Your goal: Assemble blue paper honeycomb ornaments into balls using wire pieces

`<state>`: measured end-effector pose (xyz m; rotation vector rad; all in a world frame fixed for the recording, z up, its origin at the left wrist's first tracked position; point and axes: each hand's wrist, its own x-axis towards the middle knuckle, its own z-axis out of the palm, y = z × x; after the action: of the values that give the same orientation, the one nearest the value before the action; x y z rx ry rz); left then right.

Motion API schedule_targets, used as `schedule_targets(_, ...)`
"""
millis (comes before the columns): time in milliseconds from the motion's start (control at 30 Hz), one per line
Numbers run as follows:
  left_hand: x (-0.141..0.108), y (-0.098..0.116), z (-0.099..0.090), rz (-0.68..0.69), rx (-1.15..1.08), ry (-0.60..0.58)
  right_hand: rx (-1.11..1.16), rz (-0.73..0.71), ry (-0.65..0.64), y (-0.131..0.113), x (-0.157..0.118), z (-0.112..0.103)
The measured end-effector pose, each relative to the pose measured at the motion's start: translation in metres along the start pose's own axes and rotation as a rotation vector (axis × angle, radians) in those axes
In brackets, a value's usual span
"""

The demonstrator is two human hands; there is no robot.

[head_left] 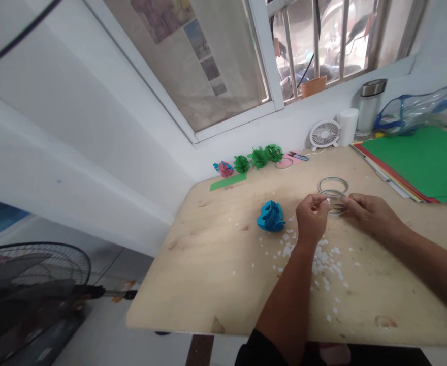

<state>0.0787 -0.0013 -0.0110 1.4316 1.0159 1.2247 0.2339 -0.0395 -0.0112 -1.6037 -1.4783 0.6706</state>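
Note:
My left hand (312,217) is closed in a pinch on a tiny white scrap (327,202). Close beside it, my right hand (366,212) has its fingers pressed around small snips, whose dark pointed blades (338,207) face the left hand. A thin pale ring (330,192), perhaps a narrow tape roll, is between the two hands; which one supports it I cannot tell. Just behind lies a similar ring (333,179). Left of my hands sits a folded blue paper ball (271,217). Many white scraps (328,262) are scattered under and around my left forearm.
Green paper balls (259,158), a pink-and-blue one (224,169) and a green strip (228,182) line the wooden table's (200,274) back edge. Behind stand a small white fan (324,134) and a glass bottle (370,109). Stacked coloured paper (421,160) lies right.

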Motion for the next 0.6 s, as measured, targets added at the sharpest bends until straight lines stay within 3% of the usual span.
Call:
schedule_targets(333,0.002,0.002,0.005,-0.013,-0.056,0.053,-0.052,-0.011,-0.006,-0.015,-0.007,-0.001)
schedule_targets(600,-0.005,0.032,0.009,0.031,-0.066,0.054,-0.138,0.069,0.103,-0.006,-0.009,0.002)
